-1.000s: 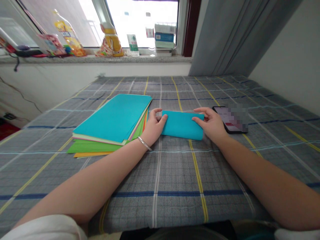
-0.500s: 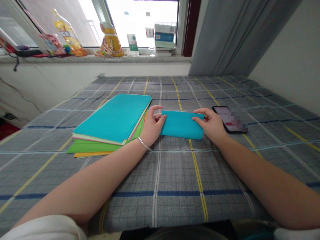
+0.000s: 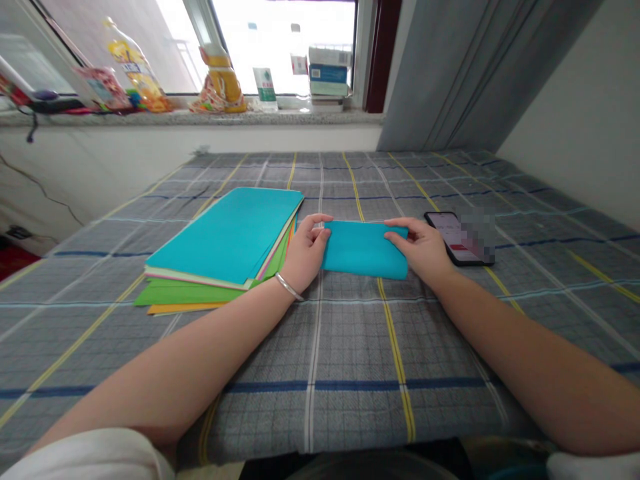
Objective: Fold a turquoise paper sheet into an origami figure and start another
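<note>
A blue sheet of paper (image 3: 364, 249), doubled over into a small rectangle, lies on the plaid cloth between my hands. My left hand (image 3: 309, 250) grips its left end, thumb on the near face and index finger along the top edge. At the right end my right hand (image 3: 419, 243) holds it the same way, thumb in front and fingers at the far edge. The lower edge bulges a little. A silver bangle (image 3: 289, 287) circles my left wrist. Left of my left hand rests a stack of coloured paper (image 3: 227, 233), blue uppermost, with green and orange sheets sticking out below.
A phone (image 3: 457, 240) lies just beyond my right hand, its screen partly blurred. The plaid cloth (image 3: 350, 413) covers the whole surface. On the windowsill (image 3: 280, 119) at the back stand bottles, boxes (image 3: 329, 72) and packets. A grey curtain (image 3: 450, 73) hangs at the right.
My left fingers have shifted slightly right along the top edge of the paper, and my right index finger reaches a little further left. The stack and phone have stayed put.
</note>
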